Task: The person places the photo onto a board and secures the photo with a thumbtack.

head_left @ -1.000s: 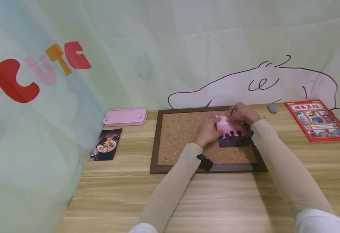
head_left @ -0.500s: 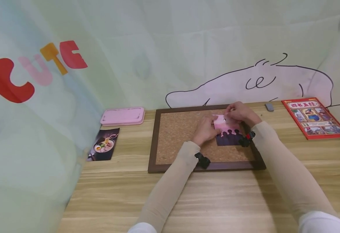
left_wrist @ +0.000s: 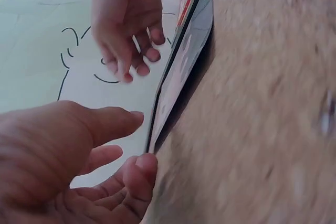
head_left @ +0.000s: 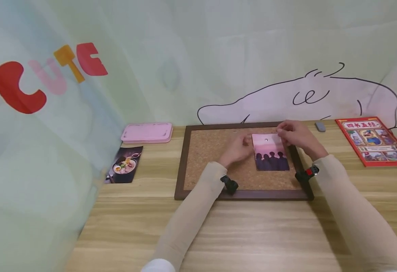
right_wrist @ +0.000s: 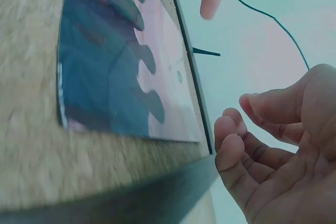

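1. One pink-and-dark photo (head_left: pixel 271 161) lies on the right half of the corkboard (head_left: pixel 203 162), well inside the left rail of its brown frame (head_left: pixel 181 162) and nearer the right one.
2. A small round pin head (head_left: pixel 266 139) shows near the photo's top edge.
3. My left hand (head_left: pixel 236 148) is released, fingers loosely bent beside the photo's left edge; I can't tell whether a fingertip touches it.
4. My right hand (head_left: pixel 299 136) is released too, by the upper right corner, with nothing visible between thumb and fingertips.
5. I judge the photo light, thin and bendy; its glossy face looks slippery and would likely mark or crease.
6. Best hold, I think: a soft pinch at the side edges, away from the pin, since pulling there could tear it.
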